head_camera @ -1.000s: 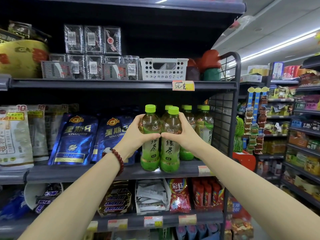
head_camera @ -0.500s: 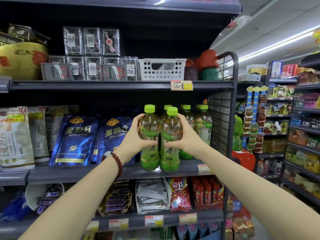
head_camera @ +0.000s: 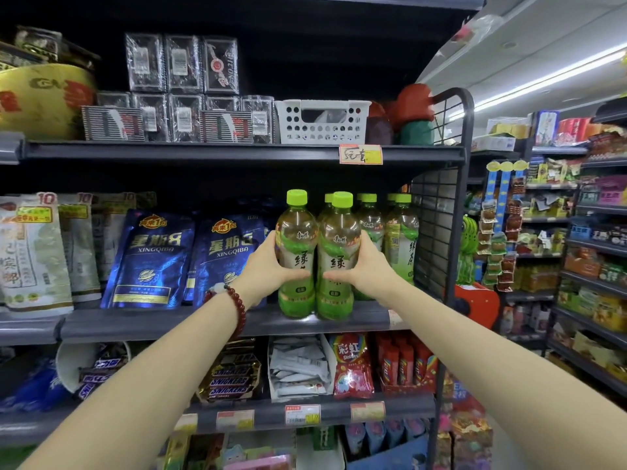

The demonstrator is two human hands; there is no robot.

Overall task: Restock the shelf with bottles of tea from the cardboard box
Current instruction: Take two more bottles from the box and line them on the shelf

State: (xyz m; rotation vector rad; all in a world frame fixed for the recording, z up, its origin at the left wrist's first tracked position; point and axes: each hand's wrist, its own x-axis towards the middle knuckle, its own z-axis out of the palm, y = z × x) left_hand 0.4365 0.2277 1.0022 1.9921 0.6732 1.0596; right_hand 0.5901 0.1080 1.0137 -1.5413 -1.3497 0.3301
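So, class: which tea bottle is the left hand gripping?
The leftmost front bottle, held by the left hand; it has nothing behind it.

The left bottle (head_camera: pixel 296 256) and right bottle (head_camera: pixel 337 259) now stand on the shelf (head_camera: pixel 169 322); both thumbs sit lower on the labels.

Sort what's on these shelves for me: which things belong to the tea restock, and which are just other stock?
Job: left hand gripping left tea bottle; right hand gripping right tea bottle; shelved tea bottles; shelf.
Other stock: blue Xingqiba bags; white basket; Snickers bars; Skittles bag.
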